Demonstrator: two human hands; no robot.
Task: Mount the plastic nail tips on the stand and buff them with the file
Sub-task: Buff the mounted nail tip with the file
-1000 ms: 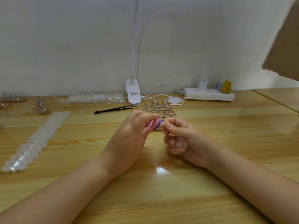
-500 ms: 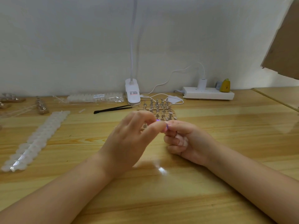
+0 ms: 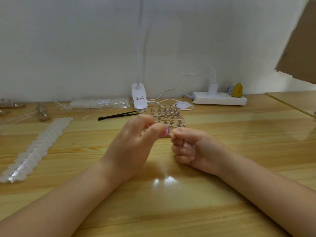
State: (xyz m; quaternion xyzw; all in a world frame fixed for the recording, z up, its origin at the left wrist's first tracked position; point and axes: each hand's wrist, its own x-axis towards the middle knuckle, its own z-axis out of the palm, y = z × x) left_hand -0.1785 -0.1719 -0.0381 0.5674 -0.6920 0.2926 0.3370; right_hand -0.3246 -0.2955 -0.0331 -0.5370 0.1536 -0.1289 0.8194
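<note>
One small pink-and-purple file (image 3: 165,131) peeks from the left hand (image 3: 131,147).

Pink-purple file (image 3: 165,131) before the pegged stand (image 3: 168,115).

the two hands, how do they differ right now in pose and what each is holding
The left hand pinches a small pink and purple file at its fingertips; what the right hand pinches is too small to make out. The left hand's fingers arch loosely, while the right hand's are curled tight like a fist. Both meet in front of the stand, over the wooden table.
</note>
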